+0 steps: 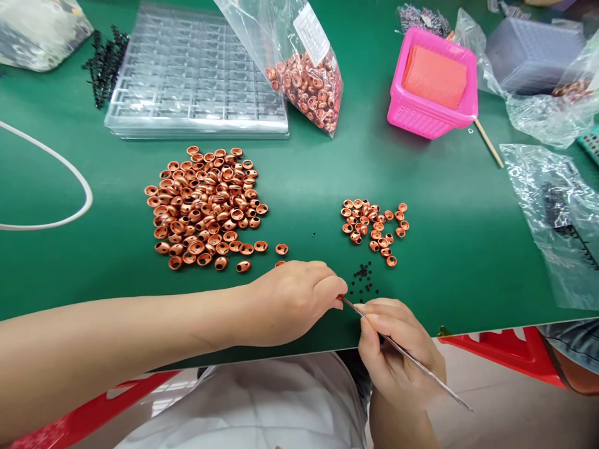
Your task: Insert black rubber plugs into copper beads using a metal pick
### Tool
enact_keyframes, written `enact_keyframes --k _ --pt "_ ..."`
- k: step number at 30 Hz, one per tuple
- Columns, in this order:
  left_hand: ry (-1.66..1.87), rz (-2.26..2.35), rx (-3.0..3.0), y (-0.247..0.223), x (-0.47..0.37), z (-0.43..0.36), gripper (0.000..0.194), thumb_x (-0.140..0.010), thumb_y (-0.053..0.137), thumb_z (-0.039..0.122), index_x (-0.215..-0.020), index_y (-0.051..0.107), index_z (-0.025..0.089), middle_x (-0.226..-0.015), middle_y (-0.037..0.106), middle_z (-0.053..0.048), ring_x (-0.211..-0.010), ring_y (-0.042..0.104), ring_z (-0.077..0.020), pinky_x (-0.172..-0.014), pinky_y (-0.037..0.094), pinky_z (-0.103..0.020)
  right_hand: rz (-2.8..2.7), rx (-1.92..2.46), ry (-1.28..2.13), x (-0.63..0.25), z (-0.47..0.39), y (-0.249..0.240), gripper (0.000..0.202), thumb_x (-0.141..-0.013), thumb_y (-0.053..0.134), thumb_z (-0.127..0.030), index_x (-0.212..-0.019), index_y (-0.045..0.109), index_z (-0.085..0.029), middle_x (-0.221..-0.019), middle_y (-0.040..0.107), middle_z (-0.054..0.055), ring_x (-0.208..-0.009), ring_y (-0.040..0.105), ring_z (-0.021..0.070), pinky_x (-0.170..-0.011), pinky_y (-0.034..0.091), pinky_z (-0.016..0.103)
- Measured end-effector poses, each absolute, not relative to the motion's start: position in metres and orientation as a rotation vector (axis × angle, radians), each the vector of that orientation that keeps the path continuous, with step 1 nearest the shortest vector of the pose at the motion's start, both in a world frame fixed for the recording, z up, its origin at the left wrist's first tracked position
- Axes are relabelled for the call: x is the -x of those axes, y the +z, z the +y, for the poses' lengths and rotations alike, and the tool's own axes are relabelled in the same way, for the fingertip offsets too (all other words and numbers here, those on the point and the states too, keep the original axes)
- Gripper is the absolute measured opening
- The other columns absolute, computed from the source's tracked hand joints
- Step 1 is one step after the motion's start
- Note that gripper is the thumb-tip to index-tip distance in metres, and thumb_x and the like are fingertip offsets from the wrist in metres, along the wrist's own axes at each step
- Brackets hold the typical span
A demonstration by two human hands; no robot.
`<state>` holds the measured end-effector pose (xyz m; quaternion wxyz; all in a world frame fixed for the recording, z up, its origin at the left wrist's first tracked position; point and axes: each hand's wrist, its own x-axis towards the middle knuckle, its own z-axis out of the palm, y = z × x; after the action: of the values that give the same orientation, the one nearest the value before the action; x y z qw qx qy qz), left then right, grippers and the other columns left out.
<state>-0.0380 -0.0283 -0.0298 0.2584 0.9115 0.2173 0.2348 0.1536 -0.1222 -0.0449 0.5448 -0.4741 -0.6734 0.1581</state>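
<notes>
My left hand (294, 302) is closed in a pinch, palm down, over the table's near edge. A sliver of a small copper-coloured piece shows at its fingertips, mostly hidden by them. In my right hand (402, 349) is a thin metal pick (421, 366), gripped like a pen, its tip meeting the left fingertips. Just beyond lie several tiny black discs (362, 272). A small group of copper-coloured cups with holes (375, 234) sits farther back. To the left spreads a large heap of the same copper cups (201, 209).
Clear plastic trays (187, 81) are stacked at the back, beside a bag of copper cups (311, 90) and black strips (107, 65). A pink basket (433, 121) holds a folded orange cloth (435, 76). Plastic bags (556, 243) lie right; a white cable (70, 168) loops left.
</notes>
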Motion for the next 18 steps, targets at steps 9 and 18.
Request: enact_keyframes --k 9,18 --pt "0.643 0.559 -2.157 -0.0262 0.0384 -0.0202 0.003 -0.097 0.059 0.017 -0.099 0.061 0.016 -0.088 0.072 -0.001 -0.075 0.065 -0.0119 -0.07 0.05 -0.022 -1.402 1.038 0.385 -0.1536 -0.1212 -0.0482 0.043 -0.074 0.06 0.012 -0.107 0.066 -0.014 -0.093 0.073 0.005 -0.081 0.071 0.0199 -0.064 0.061 0.039" --pt "0.675 0.565 -2.252 -0.0225 0.0363 -0.026 0.01 -0.096 0.053 0.013 -0.103 0.058 0.016 -0.09 0.072 -0.005 -0.077 0.066 -0.0138 -0.068 0.052 -0.023 -1.477 1.14 0.383 -0.1562 -0.1225 -0.0509 0.037 -0.078 0.063 0.003 -0.106 0.065 -0.02 -0.091 0.074 0.004 -0.082 0.073 0.0199 -0.063 0.062 0.036"
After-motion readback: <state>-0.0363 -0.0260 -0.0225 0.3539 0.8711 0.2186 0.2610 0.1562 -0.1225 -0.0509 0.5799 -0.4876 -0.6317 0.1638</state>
